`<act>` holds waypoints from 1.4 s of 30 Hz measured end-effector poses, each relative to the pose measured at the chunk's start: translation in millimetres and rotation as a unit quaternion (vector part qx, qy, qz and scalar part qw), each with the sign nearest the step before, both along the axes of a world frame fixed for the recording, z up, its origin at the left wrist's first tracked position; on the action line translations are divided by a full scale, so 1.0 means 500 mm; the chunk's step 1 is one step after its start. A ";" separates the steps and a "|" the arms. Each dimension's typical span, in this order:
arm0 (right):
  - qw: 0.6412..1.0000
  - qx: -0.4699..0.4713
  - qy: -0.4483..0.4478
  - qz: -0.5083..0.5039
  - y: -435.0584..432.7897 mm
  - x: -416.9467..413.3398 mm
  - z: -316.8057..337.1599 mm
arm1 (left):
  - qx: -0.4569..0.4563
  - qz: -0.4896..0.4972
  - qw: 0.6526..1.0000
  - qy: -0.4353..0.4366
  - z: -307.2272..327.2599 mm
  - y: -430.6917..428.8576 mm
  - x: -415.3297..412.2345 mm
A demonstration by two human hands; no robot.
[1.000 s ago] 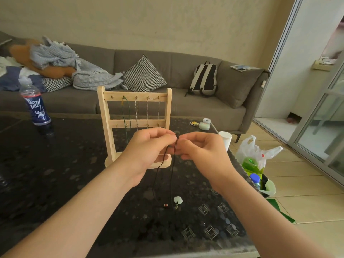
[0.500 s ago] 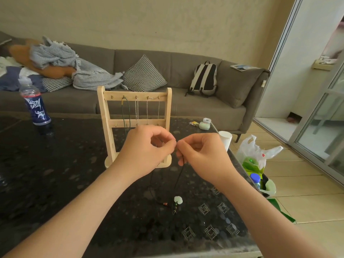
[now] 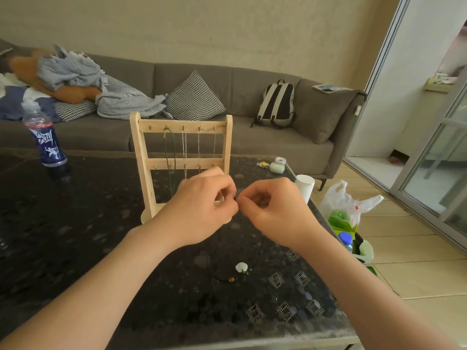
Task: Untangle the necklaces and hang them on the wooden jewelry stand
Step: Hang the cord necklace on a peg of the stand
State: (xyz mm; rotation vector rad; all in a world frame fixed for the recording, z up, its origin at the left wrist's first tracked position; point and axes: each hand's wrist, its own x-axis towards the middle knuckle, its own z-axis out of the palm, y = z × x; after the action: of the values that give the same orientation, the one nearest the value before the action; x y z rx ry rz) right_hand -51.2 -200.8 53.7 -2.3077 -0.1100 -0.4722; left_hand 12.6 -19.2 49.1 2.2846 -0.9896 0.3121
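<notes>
A wooden jewelry stand (image 3: 141, 157) stands upright on the dark table (image 3: 75, 236). A green cord necklace (image 3: 173, 157) and several thin silver chains (image 3: 185, 152) hang from its top hooks. In front of the stand, my left hand (image 3: 202, 210) and my right hand (image 3: 273, 210) meet fingertip to fingertip, each pinching an end of a black cord necklace (image 3: 258, 253). The cord drops to the table, where its pale green pendant (image 3: 241, 267) and a small brown bead (image 3: 231, 280) lie.
A blue-labelled bottle (image 3: 46, 145) stands at the table's far left. A white cup (image 3: 305, 186) and small items (image 3: 276, 165) sit near the right edge. A plastic bag with bottles (image 3: 346, 213) is on the floor. A grey sofa (image 3: 252, 137) runs behind.
My hands spread the cord ends slightly apart and lowered a little; the black cord's loop widened and its pendant shifted on the table.
</notes>
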 end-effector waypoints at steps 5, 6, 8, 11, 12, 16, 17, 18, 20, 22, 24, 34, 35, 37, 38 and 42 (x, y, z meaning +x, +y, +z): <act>0.999 0.025 -0.039 -0.004 0.001 -0.002 0.003 | -0.078 0.011 0.993 0.091 0.000 -0.002 0.004; 0.999 0.024 -0.039 -0.003 0.002 -0.002 0.004 | -0.091 0.012 0.991 0.098 0.001 0.000 0.005; 0.999 0.021 -0.046 -0.003 0.001 -0.003 0.005 | -0.104 0.014 0.989 0.107 0.001 0.002 0.006; 0.998 -0.023 -0.055 -0.008 0.001 -0.002 0.005 | -0.090 0.021 0.992 0.081 -0.003 -0.001 0.005; 0.998 -0.034 -0.053 -0.010 0.001 -0.002 0.005 | -0.084 0.025 0.994 0.063 -0.006 -0.004 0.003; 0.997 -0.061 -0.037 -0.011 0.000 -0.001 0.004 | -0.081 0.040 0.996 0.006 -0.014 -0.016 -0.006; 0.997 -0.062 -0.038 -0.010 -0.002 0.000 0.004 | -0.086 0.042 0.995 0.002 -0.014 -0.017 -0.007; 0.997 -0.061 -0.041 -0.011 -0.005 0.000 0.005 | -0.093 0.044 0.995 -0.001 -0.013 -0.017 -0.007; 0.997 -0.056 -0.049 -0.012 -0.009 0.001 0.004 | -0.103 0.045 0.994 -0.008 -0.011 -0.019 -0.009; 0.997 -0.052 -0.055 -0.010 -0.011 0.003 0.001 | -0.105 0.047 0.993 -0.018 -0.009 -0.021 -0.011; 0.998 -0.041 -0.056 -0.004 -0.012 0.004 -0.001 | -0.108 0.051 0.992 -0.028 -0.008 -0.023 -0.012; 0.993 0.114 -0.007 0.042 -0.033 0.013 -0.010 | -0.151 0.036 0.987 0.048 -0.003 -0.022 -0.002; 0.991 0.123 -0.005 0.047 -0.032 0.012 -0.010 | -0.162 0.033 0.982 0.089 -0.002 -0.021 -0.001; 0.993 0.113 -0.009 0.041 -0.030 0.010 -0.011 | -0.176 0.038 0.969 0.168 -0.001 -0.021 0.000; 0.994 0.107 -0.015 0.034 -0.027 0.009 -0.011 | -0.184 0.041 0.961 0.202 0.000 -0.022 0.000; 0.992 0.104 -0.068 0.015 -0.019 0.010 -0.014 | -0.237 0.033 0.921 0.307 0.006 -0.026 -0.006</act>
State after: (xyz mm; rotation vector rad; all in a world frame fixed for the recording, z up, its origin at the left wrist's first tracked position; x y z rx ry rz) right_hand -46.0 -210.2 46.7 -2.0658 -0.1553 -0.5970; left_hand 9.7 -32.1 51.9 1.7876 -0.4472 -0.1322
